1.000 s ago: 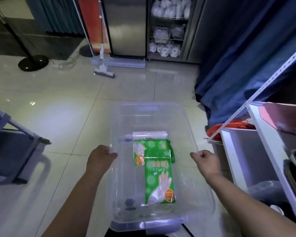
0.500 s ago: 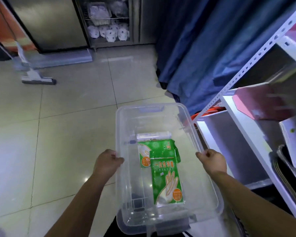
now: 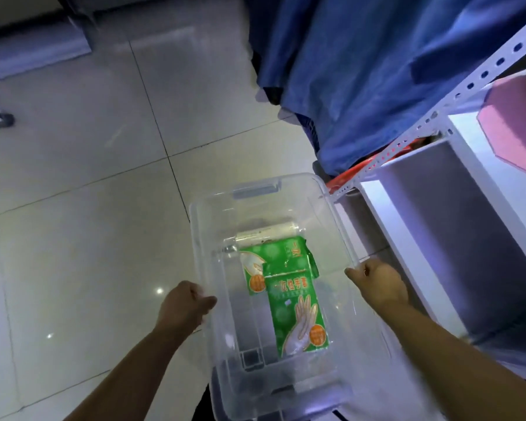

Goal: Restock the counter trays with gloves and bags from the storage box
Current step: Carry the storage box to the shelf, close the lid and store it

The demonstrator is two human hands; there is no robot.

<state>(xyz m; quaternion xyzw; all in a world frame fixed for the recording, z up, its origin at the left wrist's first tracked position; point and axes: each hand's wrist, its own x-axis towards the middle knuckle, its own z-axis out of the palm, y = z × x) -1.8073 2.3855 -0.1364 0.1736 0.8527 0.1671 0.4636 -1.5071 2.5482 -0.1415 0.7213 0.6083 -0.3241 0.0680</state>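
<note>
Since the earlier frame the box (image 3: 286, 179) has come closer to the white shelf (image 3: 438, 208), and the mop and fridge have left the view. Both hands still grip it: the left hand (image 3: 186, 308) curls over the left rim, the right hand (image 3: 377, 284) over the right rim. Inside lie two green glove packs, the near pack (image 3: 298, 311) overlapping the far pack (image 3: 274, 253), and one roll of bags (image 3: 268, 233) beyond them.

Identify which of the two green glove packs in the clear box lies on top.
The glove pack nearer the person, showing a printed hand; its far end overlaps the farther pack.
</note>
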